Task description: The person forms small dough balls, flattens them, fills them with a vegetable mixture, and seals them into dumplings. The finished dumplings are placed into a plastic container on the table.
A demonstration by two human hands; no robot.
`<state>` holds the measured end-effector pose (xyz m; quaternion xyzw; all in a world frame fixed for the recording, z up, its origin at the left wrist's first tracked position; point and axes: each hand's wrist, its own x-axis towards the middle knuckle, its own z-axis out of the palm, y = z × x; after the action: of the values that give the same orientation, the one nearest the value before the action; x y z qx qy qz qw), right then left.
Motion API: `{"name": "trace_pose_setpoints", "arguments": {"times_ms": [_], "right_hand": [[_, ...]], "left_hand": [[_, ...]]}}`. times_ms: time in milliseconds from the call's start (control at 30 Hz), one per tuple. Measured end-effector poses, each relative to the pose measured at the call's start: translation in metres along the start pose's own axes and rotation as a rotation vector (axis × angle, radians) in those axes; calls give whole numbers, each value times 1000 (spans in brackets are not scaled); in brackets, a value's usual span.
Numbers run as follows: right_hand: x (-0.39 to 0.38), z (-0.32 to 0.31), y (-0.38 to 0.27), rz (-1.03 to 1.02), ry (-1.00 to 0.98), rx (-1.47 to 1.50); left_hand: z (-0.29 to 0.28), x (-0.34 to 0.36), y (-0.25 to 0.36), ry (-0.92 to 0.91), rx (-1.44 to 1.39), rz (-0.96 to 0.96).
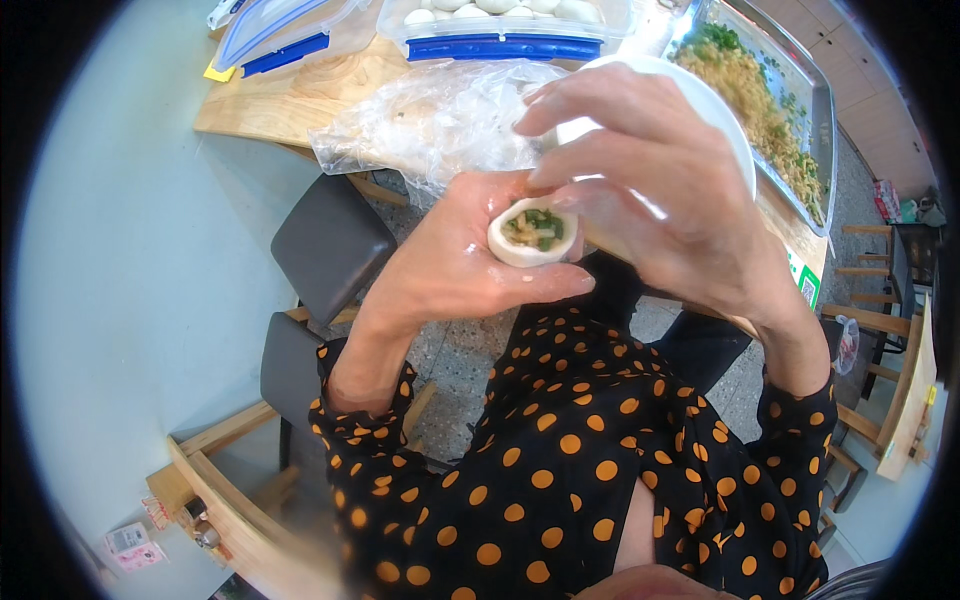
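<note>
A filled dough cup [526, 259] opens upward between the hands [445, 255], longest left-to-right

We see white dough [529, 259], green-and-tan filling [534, 229], a black shirt [590, 410] patterned with orange polka dots, a blue box latch [505, 47] and a grey chair [332, 247].

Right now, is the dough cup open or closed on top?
Open: the dough cup has a wide gap, with green-and-tan filling showing inside its rim.

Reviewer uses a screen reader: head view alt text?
A person's left hand holds an open dough wrapper of greenish filling; the right hand is close beside it. Beyond: crumpled plastic, white dish, metal tray.
</note>
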<state>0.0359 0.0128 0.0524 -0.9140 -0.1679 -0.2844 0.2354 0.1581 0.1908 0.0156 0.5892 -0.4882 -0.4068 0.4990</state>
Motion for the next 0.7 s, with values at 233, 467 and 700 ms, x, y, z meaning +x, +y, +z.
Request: {"name": "trace_pose_setpoints", "arguments": {"times_ms": [233,467,700], "right_hand": [[-2,-8,18,-152,-79,167],[-4,1,22,-184,-97,308],[2,-5,24,-198,-170,395]], "left_hand": [[2,5,-10,42,-199,161],[-4,5,-9,-212,-437,77],[0,8,-10,-127,-287,73]]}}
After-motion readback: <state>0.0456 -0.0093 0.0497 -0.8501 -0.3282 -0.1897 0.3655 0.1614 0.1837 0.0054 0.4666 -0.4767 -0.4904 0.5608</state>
